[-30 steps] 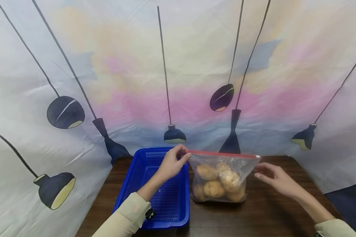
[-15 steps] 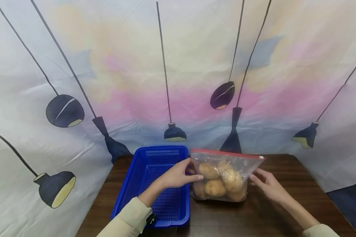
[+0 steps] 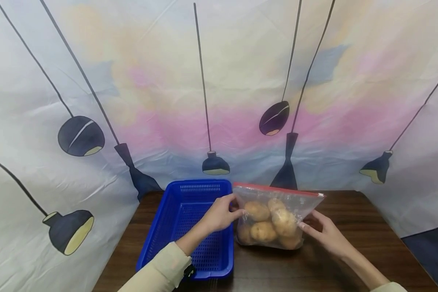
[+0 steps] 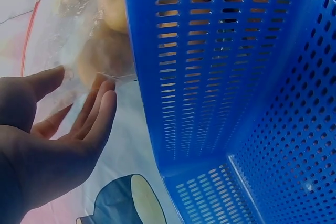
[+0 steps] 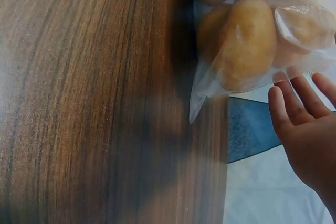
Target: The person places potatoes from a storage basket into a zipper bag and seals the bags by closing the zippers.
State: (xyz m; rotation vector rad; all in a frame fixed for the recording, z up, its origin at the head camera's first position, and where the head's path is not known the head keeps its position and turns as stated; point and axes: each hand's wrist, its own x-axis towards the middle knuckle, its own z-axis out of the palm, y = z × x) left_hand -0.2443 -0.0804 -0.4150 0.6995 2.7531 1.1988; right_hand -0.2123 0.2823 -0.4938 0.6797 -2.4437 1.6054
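A clear zip bag (image 3: 246, 198) with a red zip strip (image 3: 277, 189) stands upright on the table and holds several potatoes (image 3: 263, 231). My left hand (image 3: 219, 214) touches the bag's left side, thumb in front and fingers behind. In the left wrist view its fingers (image 4: 100, 116) are spread from the thumb, with a gap between. On the right side, my right hand (image 3: 326, 233) touches the bag, its thumb at the front. The right wrist view shows its fingers (image 5: 302, 100) fairly straight at the plastic. The white slider (image 3: 320, 195) sits at the zip's right end.
A blue perforated basket (image 3: 182, 187) stands on the brown wooden table (image 3: 336, 275), close to the bag's left side and partly under my left forearm. Behind the table hangs a cloth backdrop (image 3: 237, 101) printed with lamps.
My left hand has left the zip's left corner and moved down to the bag's left side. My right hand has moved left and down along the bag's right side, touching it.
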